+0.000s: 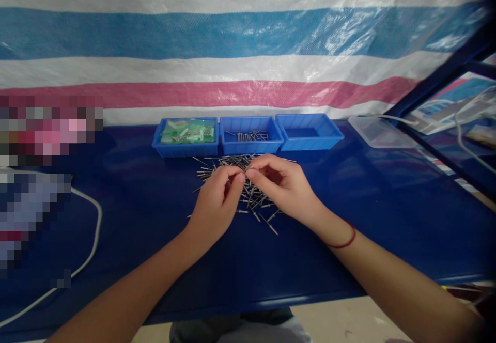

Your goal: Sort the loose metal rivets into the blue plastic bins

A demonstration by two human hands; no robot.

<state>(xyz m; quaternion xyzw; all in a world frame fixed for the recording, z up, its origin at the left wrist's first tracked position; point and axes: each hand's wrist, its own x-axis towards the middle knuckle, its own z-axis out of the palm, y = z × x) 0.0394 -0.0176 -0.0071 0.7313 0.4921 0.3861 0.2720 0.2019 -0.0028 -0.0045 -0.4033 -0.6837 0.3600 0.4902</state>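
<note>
Left hand (217, 198) and right hand (281, 185) pinch a pin (249, 168); bins (248, 150) hold pins (252, 136), green parts (188, 131).

No words, numbers or signs to read here: none on the blue bins (310, 135), the striped sheet (248, 69) or the table (368, 219).

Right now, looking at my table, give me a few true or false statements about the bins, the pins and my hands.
1. Three blue bins stand in a row behind the pin pile. True.
2. The left bin holds pins. False: it holds green parts.
3. The left hand and right hand meet at the fingers over the pin pile. True.
4. The red band is on the left wrist. False: it is on the right wrist.
</note>
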